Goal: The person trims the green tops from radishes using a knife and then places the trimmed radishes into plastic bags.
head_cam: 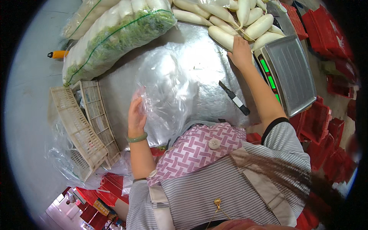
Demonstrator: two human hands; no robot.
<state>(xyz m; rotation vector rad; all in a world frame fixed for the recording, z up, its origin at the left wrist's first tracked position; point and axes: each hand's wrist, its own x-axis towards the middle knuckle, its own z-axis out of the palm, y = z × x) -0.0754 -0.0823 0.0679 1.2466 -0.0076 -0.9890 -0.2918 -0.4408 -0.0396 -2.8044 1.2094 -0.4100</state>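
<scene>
My left hand [138,113] grips the edge of a clear plastic bag [166,83] that spreads over the shiny metal tabletop [201,37]. My right hand [242,53] reaches forward and rests on the near end of a white radish [220,36]; whether its fingers close around it I cannot tell. More white radishes [260,26] lie heaped beyond it at the far right. A knife with a black handle [235,99] lies on the metal between the bag and my right forearm.
A digital scale [291,74] with green displays stands right of my right arm. At the far left lies a large bag of radishes with green tops [120,37]. Cream plastic baskets [77,126] stand at the left, an orange-handled tool [59,54] beyond. Red crates [319,120] fill the right side.
</scene>
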